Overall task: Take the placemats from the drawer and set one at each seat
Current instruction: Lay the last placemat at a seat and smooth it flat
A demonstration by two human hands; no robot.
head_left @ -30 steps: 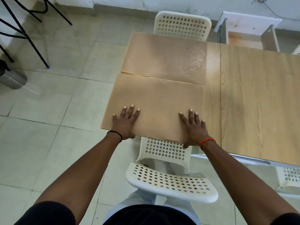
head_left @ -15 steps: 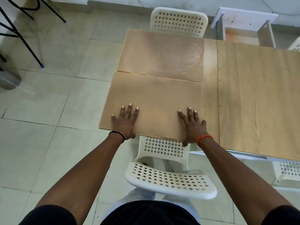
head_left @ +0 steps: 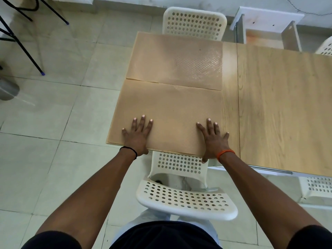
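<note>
On the table (head_left: 280, 97), both hands press a flat tan placemat (head_left: 172, 112).

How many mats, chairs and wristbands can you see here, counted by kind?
Placemats: 2, the near placemat under both hands and the far placemat.
White perforated chairs: 4, near chair, far chair, and two partly visible at right.
Wristbands: 2, black and orange.
Total: 8

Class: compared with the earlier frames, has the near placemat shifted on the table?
No. The near placemat still has its far edge meeting the far placemat, and it overhangs the table edge as before.
</note>
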